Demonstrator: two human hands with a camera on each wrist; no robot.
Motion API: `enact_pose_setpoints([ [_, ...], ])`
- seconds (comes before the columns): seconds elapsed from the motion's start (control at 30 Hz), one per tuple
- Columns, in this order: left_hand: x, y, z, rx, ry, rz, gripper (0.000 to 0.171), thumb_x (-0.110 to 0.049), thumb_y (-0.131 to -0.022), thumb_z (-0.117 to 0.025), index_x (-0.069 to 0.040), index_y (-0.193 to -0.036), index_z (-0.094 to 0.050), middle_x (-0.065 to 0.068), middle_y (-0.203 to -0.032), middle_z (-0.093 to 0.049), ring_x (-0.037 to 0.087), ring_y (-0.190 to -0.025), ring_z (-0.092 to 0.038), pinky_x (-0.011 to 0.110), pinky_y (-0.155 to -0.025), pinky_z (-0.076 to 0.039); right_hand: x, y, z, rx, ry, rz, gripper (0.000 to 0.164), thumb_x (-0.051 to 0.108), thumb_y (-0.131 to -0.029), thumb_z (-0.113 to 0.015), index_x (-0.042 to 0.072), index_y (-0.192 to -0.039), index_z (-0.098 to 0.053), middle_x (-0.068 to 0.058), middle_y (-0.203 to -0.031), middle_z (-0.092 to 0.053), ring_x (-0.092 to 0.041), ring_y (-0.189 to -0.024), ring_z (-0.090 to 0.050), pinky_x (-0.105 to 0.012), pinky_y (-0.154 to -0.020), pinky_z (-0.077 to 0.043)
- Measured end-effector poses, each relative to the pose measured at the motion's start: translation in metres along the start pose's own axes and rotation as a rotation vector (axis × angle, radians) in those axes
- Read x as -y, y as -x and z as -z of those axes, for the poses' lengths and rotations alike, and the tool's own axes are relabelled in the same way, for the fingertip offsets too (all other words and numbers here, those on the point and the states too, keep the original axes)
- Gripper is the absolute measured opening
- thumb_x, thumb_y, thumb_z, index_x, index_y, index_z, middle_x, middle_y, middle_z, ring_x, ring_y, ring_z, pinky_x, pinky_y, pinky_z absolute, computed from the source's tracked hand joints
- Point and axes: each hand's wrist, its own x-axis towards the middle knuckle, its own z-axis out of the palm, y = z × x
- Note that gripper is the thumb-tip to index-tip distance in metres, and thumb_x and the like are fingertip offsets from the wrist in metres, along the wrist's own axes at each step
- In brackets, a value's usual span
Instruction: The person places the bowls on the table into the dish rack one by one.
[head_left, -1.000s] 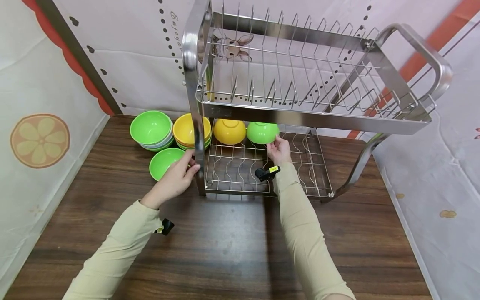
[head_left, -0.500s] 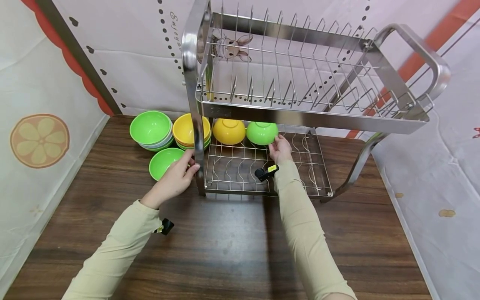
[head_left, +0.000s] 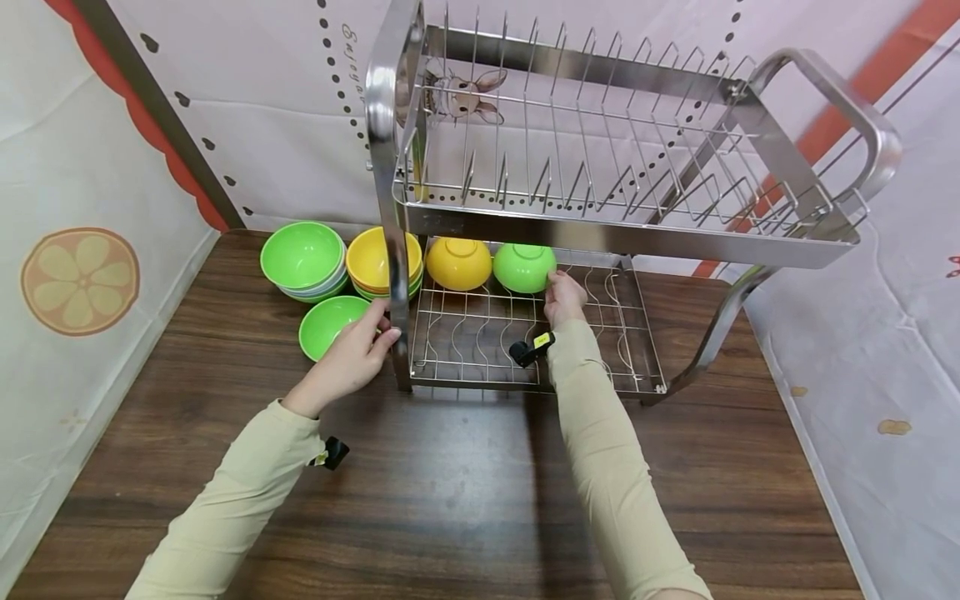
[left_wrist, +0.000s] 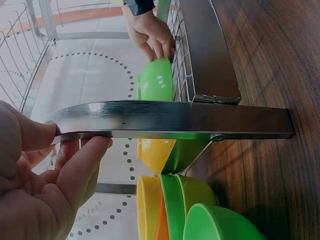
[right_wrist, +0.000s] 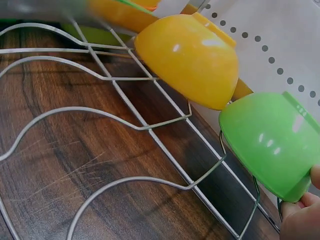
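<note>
My right hand (head_left: pixel 564 298) pinches the right edge of a green bowl (head_left: pixel 523 268), which stands bottom up at the back of the rack's lower wire shelf (head_left: pixel 480 350). In the right wrist view, thumb and fingers meet at the rim of that green bowl (right_wrist: pixel 270 145). Just left of it a yellow bowl (head_left: pixel 458 265) also has its base ring turned up. My left hand (head_left: pixel 356 350) holds the rack's front left upright (head_left: pixel 398 325). The left wrist view shows the metal upright (left_wrist: pixel 150 119) between its thumb and fingers.
Left of the rack are a stack topped by a green bowl (head_left: pixel 302 256), a stack topped by a yellow bowl (head_left: pixel 369 258), and a single green bowl (head_left: pixel 330 323) near my left hand. The rack's upper tier (head_left: pixel 630 229), with upright wire prongs, overhangs the lower shelf.
The green bowl has shifted slightly left and toward me. My right hand has slid from under its front edge to its right side. The left hand stays on the upright.
</note>
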Motion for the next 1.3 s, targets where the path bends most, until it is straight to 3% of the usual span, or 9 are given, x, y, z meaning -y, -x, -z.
enact_pose_setpoints([
  [0.17,0.0,-0.001,0.0,-0.001,-0.003,-0.003,0.022,-0.005,-0.091,-0.049,-0.001,-0.111,-0.041,0.014,-0.085,-0.052,0.024,-0.069,-0.05,0.037,-0.064,-0.041,0.008,0.033,-0.01,-0.047,0.108,0.056,0.027,-0.01,-0.074,-0.066,-0.001,-0.099,-0.058,-0.008,-0.102,-0.055,-0.014,-0.08,-0.061,-0.022,-0.073,-0.051],
  [0.3,0.0,-0.001,0.0,-0.001,-0.007,-0.004,0.022,-0.004,-0.091,-0.049,-0.001,-0.112,-0.041,0.014,-0.085,-0.052,0.024,-0.069,-0.05,0.037,-0.064,-0.041,0.008,0.035,-0.011,-0.032,0.164,0.091,0.027,-0.009,-0.073,-0.068,-0.002,-0.097,-0.058,-0.007,-0.103,-0.052,-0.014,-0.083,-0.058,-0.022,-0.076,-0.05],
  [0.47,-0.001,-0.001,0.0,0.003,-0.004,-0.004,0.023,-0.004,-0.092,-0.049,-0.001,-0.113,-0.041,0.015,-0.086,-0.052,0.024,-0.069,-0.05,0.037,-0.064,-0.041,-0.005,-0.015,-0.002,-0.036,0.19,0.155,0.023,-0.009,-0.064,-0.074,-0.001,-0.079,-0.059,-0.008,-0.089,-0.052,-0.015,-0.069,-0.059,-0.022,-0.061,-0.051],
  [0.67,0.001,0.0,0.0,0.011,-0.003,0.011,0.023,-0.005,-0.092,-0.049,-0.001,-0.113,-0.041,0.015,-0.086,-0.052,0.024,-0.069,-0.05,0.037,-0.064,-0.041,-0.018,-0.077,0.007,-0.002,0.201,0.116,0.034,-0.008,-0.064,-0.075,0.0,-0.094,-0.06,-0.008,-0.104,-0.052,-0.017,-0.086,-0.06,-0.025,-0.072,-0.051],
  [0.87,0.001,0.0,0.0,0.011,-0.003,0.005,0.022,-0.005,-0.092,-0.048,-0.001,-0.112,-0.041,0.015,-0.086,-0.053,0.024,-0.069,-0.05,0.037,-0.064,-0.041,-0.019,-0.1,0.014,0.098,0.135,0.094,0.049,-0.01,-0.061,-0.075,-0.003,-0.106,-0.057,-0.013,-0.11,-0.05,-0.02,-0.091,-0.06,-0.028,-0.076,-0.051],
  [0.97,0.001,0.0,0.0,0.007,-0.001,0.004,0.021,-0.005,-0.092,-0.049,-0.001,-0.111,-0.041,0.014,-0.085,-0.053,0.023,-0.068,-0.05,0.037,-0.064,-0.041,-0.011,-0.081,0.014,0.132,0.107,0.039,0.053,-0.01,-0.069,-0.069,0.0,-0.119,-0.053,-0.012,-0.116,-0.051,-0.019,-0.095,-0.059,-0.028,-0.078,-0.05],
  [1.07,0.001,0.0,0.0,0.004,0.001,0.004,0.021,-0.004,-0.092,-0.049,-0.001,-0.111,-0.041,0.014,-0.084,-0.053,0.023,-0.068,-0.05,0.036,-0.063,-0.041,0.002,-0.047,0.014,0.188,0.072,0.017,0.053,-0.013,-0.072,-0.064,-0.001,-0.122,-0.05,-0.015,-0.116,-0.05,-0.021,-0.094,-0.06,-0.029,-0.077,-0.051],
  [1.23,0.0,0.0,0.0,0.002,0.004,0.005,0.022,-0.004,-0.091,-0.049,-0.001,-0.112,-0.041,0.014,-0.084,-0.053,0.023,-0.068,-0.049,0.035,-0.063,-0.04,0.025,0.025,0.018,0.317,0.057,-0.002,0.043,-0.012,-0.074,-0.064,-0.001,-0.115,-0.056,-0.016,-0.11,-0.056,-0.022,-0.095,-0.06,-0.03,-0.079,-0.05],
  [1.3,-0.001,0.0,0.0,0.002,0.005,0.004,0.022,-0.004,-0.091,-0.049,-0.001,-0.111,-0.041,0.014,-0.083,-0.053,0.023,-0.068,-0.049,0.035,-0.062,-0.04,0.039,0.075,0.015,0.33,0.117,-0.02,0.04,-0.007,-0.08,-0.061,0.002,-0.118,-0.055,-0.015,-0.114,-0.058,-0.019,-0.103,-0.058,-0.028,-0.086,-0.047],
])
